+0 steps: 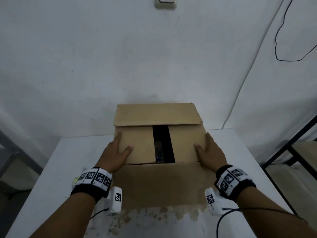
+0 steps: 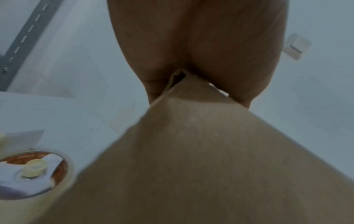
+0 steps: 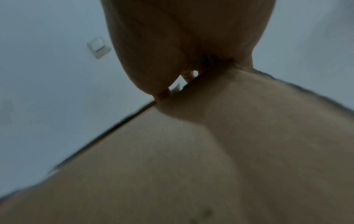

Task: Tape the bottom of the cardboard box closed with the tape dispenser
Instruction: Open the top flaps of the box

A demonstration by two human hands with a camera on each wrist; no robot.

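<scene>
Cardboard box (image 1: 159, 145) flaps gapped | both hands (image 1: 116, 152) grip its sides | tape dispenser (image 2: 32, 171) left, beside box

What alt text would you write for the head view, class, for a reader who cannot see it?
A person's left hand and right hand grip the side flaps of a cardboard box on a white table, a dark gap open between the flaps. The far flap is folded partly over them.
</scene>
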